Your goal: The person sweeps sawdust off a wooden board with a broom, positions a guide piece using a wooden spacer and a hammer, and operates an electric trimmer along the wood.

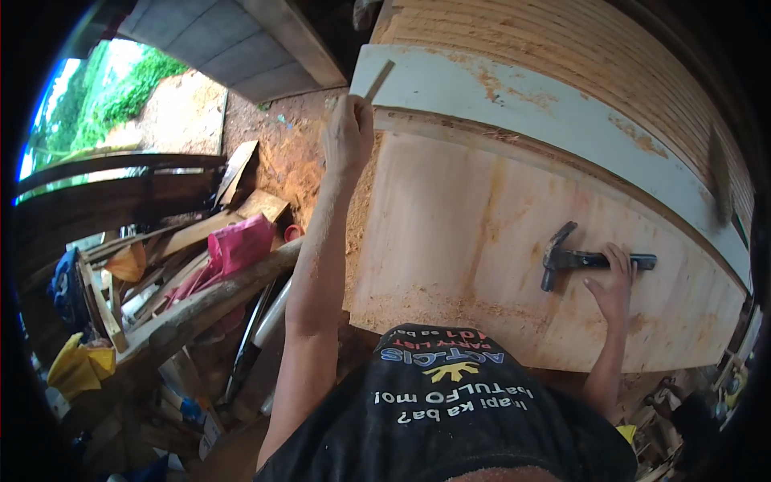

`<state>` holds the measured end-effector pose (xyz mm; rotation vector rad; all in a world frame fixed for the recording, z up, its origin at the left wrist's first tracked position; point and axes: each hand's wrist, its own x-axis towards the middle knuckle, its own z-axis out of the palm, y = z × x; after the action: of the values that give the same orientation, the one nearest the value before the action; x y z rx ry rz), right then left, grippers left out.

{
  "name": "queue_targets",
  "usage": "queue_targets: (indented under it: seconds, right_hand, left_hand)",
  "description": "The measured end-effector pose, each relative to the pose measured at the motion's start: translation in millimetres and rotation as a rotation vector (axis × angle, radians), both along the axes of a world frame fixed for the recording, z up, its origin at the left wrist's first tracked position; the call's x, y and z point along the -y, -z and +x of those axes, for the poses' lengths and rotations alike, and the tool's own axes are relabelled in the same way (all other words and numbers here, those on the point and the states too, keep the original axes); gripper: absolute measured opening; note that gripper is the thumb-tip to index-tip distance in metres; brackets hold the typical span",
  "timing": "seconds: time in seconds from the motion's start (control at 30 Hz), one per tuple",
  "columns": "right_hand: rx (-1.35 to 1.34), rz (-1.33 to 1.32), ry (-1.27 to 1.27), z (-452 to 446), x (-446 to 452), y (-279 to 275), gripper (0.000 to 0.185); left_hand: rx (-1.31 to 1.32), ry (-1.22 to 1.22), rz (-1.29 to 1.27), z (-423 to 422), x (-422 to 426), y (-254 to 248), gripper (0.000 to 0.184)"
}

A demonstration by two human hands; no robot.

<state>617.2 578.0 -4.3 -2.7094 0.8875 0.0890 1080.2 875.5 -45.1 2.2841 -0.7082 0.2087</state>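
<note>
My left grip, closed around a thin brown strip.
Under my right grip, how closed I can't tell: a black-handled claw hammer, pale wooden worktop beneath.

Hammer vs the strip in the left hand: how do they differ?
The hammer is mostly black; the strip is grey-brown. The hammer has a crosswise head; the strip is plain and straight. The right hand touches the hammer; the left hand grips the strip.
Shared: both are elongated.
</note>
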Motion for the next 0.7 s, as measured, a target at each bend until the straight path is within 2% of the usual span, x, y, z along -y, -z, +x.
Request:
queue_targets:
  seconds: [0.1,0.2,0.27,0.37,0.47,0.7]
  right_hand:
    - [0.150,-0.119,0.028,-14,0,30,0.062]
    - [0.191,-0.041,0.010,-12,11,28,0.061]
    - [0.242,-0.079,-0.004,-10,8,28,0.059]
    - [0.267,-0.093,-0.029,-11,11,25,0.058]
    - [0.303,-0.126,-0.041,-15,8,30,0.057]
    - [0.325,-0.182,-0.056,-14,11,25,0.046]
  left_hand:
    - [0.054,0.175,0.040,-49,12,3,0.006]
    - [0.039,0.367,0.151,-117,2,24,0.009]
    - [0.018,0.380,0.303,-159,-2,28,0.012]
    - [0.155,0.298,0.216,-178,-3,30,0.016]
    - [0.155,0.315,0.229,-176,-4,31,0.020]
    - [0.174,0.302,0.234,-177,-1,27,0.015]
